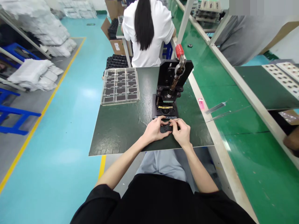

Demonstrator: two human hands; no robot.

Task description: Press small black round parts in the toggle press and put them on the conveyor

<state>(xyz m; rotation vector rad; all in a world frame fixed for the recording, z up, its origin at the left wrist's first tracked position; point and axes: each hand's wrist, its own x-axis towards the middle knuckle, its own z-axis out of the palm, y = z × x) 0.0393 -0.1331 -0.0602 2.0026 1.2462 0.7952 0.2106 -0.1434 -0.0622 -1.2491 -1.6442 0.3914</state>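
Just in front of the black hand press, a small black part [165, 128] is held low over the dark green table. My left hand [154, 129] grips its left side between thumb and fingers. On the other side, my right hand [181, 132] pinches at its right edge, with the fingertips bent inward. The part's exact kind is hard to make out, since fingers cover much of it. Behind both hands stands the hand press [174, 76], whose lever with a red grip [179, 50] points up. A yellow strip [165, 107] lies across the press's lower fixture.
A clear compartment tray [120, 100] with dark flat pieces lies on the table's left. To the right, a green conveyor [224, 109] carries thin rods [216, 107] and a pink item [201, 104] rests on its edge. A person in white [158, 46] sits ahead.
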